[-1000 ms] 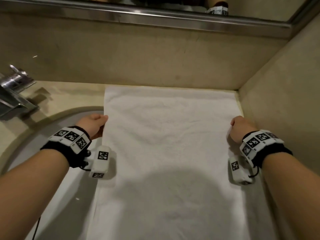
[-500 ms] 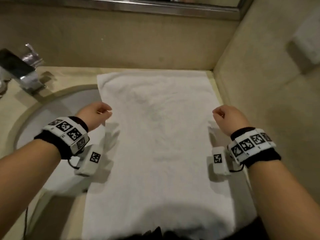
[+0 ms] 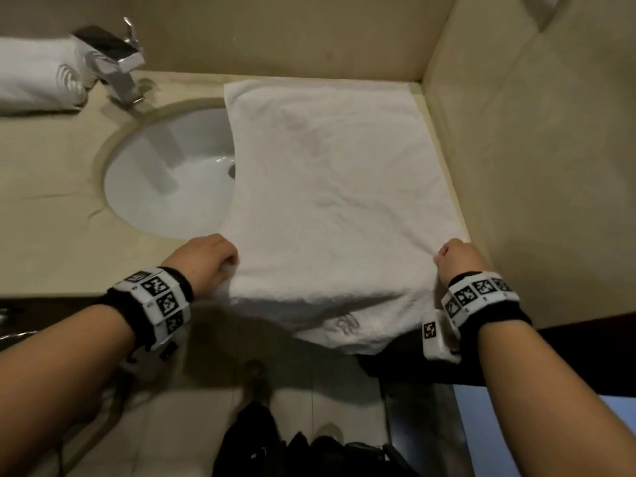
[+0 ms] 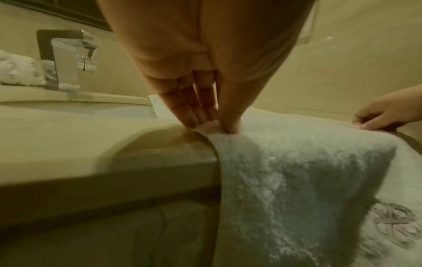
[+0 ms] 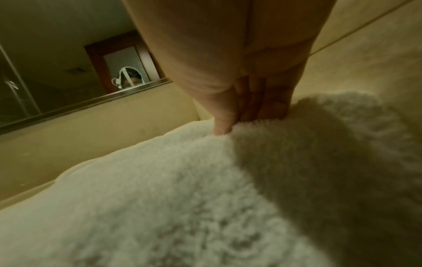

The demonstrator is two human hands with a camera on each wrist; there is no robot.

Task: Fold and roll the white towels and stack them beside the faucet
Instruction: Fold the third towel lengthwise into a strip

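A white towel [image 3: 330, 187] lies flat on the beige counter, reaching from the back wall to the front edge, with its embroidered near end [image 3: 344, 327] hanging over that edge. My left hand [image 3: 206, 259] pinches the towel's left edge [image 4: 228, 133] between thumb and fingers at the counter's front. My right hand [image 3: 456, 258] pinches the right edge [image 5: 230, 133] the same way. A rolled white towel [image 3: 34, 77] lies at the far left, just behind the chrome faucet [image 3: 115, 63].
The white sink basin [image 3: 168, 180] sits left of the towel, which covers its right rim. A side wall [image 3: 533, 166] stands close on the right. A mirror's metal ledge [image 5: 91, 103] runs along the back wall. Floor tiles and dark shoes [image 3: 309, 449] show below.
Both hands slid toward me along the towel's edges to the counter's front. My head tilted down, so the faucet, sink and hanging towel end came into view.
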